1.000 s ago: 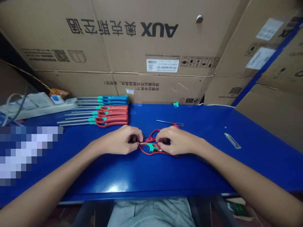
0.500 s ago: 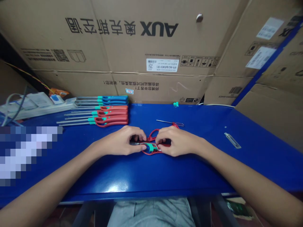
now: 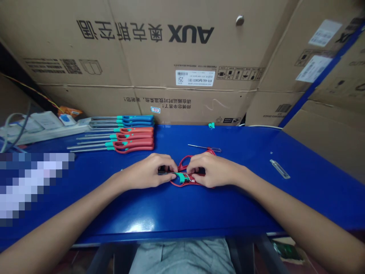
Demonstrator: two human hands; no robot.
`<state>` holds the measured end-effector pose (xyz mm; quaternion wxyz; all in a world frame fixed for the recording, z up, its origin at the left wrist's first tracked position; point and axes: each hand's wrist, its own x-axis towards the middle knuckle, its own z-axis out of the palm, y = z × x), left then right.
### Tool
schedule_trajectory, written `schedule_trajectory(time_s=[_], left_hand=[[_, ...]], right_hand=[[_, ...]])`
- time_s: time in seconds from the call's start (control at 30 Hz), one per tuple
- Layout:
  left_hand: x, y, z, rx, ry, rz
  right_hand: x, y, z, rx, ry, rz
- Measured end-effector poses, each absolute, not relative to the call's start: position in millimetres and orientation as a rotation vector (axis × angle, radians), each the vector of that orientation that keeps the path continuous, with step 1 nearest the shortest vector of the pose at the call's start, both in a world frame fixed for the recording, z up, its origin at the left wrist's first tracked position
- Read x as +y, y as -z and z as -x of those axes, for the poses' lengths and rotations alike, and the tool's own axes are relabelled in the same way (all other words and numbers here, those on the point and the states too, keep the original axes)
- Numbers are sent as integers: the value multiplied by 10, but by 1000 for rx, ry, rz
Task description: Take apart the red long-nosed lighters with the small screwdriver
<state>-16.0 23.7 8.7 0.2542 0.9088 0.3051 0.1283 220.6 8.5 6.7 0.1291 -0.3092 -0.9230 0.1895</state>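
Note:
Both hands meet at the middle of the blue table (image 3: 199, 209). My left hand (image 3: 148, 173) is closed, its fingertips pinching the thin metal rod (image 3: 167, 173) of a red lighter shell (image 3: 185, 180) with a teal collar (image 3: 180, 177). Against the shell's handle end my right hand (image 3: 212, 170) is closed too, holding the red halves down on the table. The rod and most of the handle are hidden under my fingers.
A row of finished long lighters (image 3: 125, 135) with red and blue handles lies at the back left. A small screwdriver (image 3: 203, 147) lies behind my hands, a clear strip (image 3: 280, 169) to the right, a teal cap (image 3: 211, 125) by the cardboard boxes (image 3: 182, 57). A power strip (image 3: 42, 131) sits far left.
My left hand has slid a little to the right, closing in on the teal collar. The right hand has barely shifted.

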Motion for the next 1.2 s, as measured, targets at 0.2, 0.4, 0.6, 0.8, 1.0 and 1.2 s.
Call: schedule_trajectory(time_s=[0.2, 0.4, 0.6, 0.8, 1.0, 1.2], left_hand=[[253, -83, 153, 812, -346, -2465], [246, -67, 154, 822, -370, -2466], [241, -66, 148, 836, -370, -2461], [242, -74, 139, 831, -372, -2471], [247, -64, 147, 847, -362, -2454], [243, -75, 151, 885, -347, -2465]], right_hand=[[69, -105, -2188, -2675, -509, 881], [79, -69, -2194, -2656, -532, 890], [87, -56, -2196, -2645, -526, 865], [78, -72, -2190, -2622, -516, 841], [83, -69, -2181, -2566, -514, 782], [69, -83, -2177, -2539, -522, 761]])
